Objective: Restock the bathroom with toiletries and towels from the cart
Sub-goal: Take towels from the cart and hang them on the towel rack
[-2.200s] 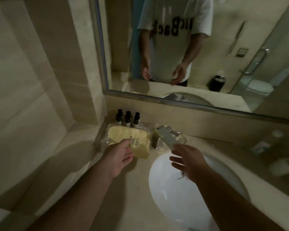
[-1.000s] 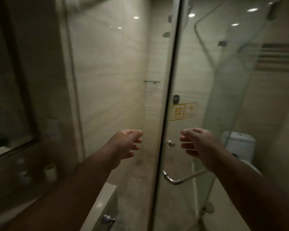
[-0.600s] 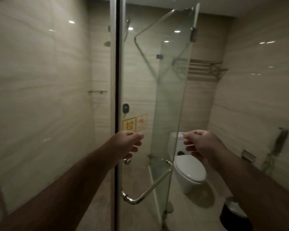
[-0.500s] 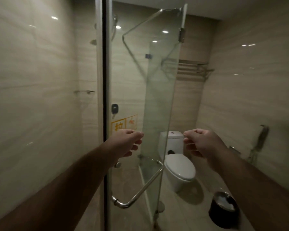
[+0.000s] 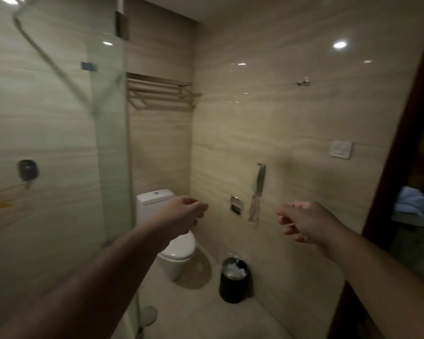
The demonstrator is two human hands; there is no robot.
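Note:
Both of my arms reach forward at chest height in a dim bathroom. My left hand point(image 5: 185, 214) hangs in front of the toilet with its fingers loosely curled and holds nothing. My right hand point(image 5: 304, 220) floats before the tiled right wall, fingers also loosely curled and empty. A bare metal towel rack point(image 5: 159, 90) is fixed high on the far wall above the toilet. Through the doorway at the right edge, pale folded cloth point(image 5: 416, 200) lies on a surface outside; no toiletries are in view.
The glass shower door point(image 5: 108, 143) stands at my left. A white toilet point(image 5: 176, 245) sits against the far wall, a black bin point(image 5: 234, 280) with white paper beside it. A paper holder point(image 5: 236, 206), hanging handset point(image 5: 258, 189), wall switch point(image 5: 340, 149) and dark door frame point(image 5: 402, 143) line the right.
My view has swung right, from the sink counter past the shower glass to the toilet corner and doorway. Both hands stayed raised and empty throughout.

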